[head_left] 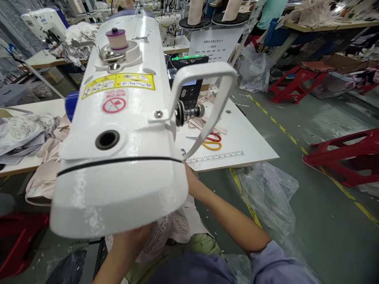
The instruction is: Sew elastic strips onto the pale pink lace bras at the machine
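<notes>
Evidently the pale pink lace piece [177, 221] lies over the person's lap, below the front end of the white sewing machine head [122, 193], and its far part is hidden under that casing. What shows of it slants: its long axis runs from the lower left, beside the left wrist, up and to the right toward the right wrist, with the upper end pointing in under the machine. A plain, smooth panel borders the openwork on its right side. The left hand [139, 233] reaches in beneath the casing right next to the lace; its fingers are covered, so whether they pinch the cloth or lie spread cannot be told. The right hand [192, 182] goes behind the machine's right side, only its wrist end visible, and its grip cannot be told either. The machine's own long axis runs away from the person, its rounded end facing them, with a bobbin [117, 40] upright on top. On the white tabletop [251, 142], scissors [212, 142] lie with blades pointing left and red and yellow handles to the right, partly behind the white looped bar [226, 88]. A ruler strip [219, 157] follows the table's near edge.
</notes>
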Demonstrator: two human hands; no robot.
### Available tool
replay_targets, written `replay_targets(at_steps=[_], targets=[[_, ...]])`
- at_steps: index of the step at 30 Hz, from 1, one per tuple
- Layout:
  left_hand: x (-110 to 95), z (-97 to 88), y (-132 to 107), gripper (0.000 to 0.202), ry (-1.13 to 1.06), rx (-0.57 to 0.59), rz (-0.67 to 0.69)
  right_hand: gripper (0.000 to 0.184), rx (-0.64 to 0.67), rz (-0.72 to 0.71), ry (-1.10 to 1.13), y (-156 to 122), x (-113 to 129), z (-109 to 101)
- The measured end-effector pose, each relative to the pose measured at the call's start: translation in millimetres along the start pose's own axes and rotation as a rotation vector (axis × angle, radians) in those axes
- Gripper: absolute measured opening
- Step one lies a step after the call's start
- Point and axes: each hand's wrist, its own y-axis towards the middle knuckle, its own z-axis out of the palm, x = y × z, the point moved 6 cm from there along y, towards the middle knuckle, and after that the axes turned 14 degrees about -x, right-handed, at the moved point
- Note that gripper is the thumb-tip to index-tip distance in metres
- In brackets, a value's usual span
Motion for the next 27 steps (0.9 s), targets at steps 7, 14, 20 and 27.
replay_targets(at_steps=[7, 14, 20, 27], targets=[[-7.2, -15.5, 7.0, 0.029, 0.094, -0.097, 0.037, 0.012, -0.07, -0.069, 0.054, -0.8, -2.8, 4.4], [3.6, -21.0, -0.4, 0.026, 0.175, -0.18, -0.046, 0.005, -0.103, -0.049, 0.018, 1.0, -3.5, 7.6], [2.9, -18.3, 2.3, 0.024, 0.145, -0.172, -0.067, 0.012, -0.102, -0.062, 0.039, 2.2, -3.8, 6.0], [-4.6, -12.8, 9.4, 0.027, 0.151, -0.182, -0.061, 0.008, -0.127, -0.114, 0.065, 2.2, -5.7, 2.1]])
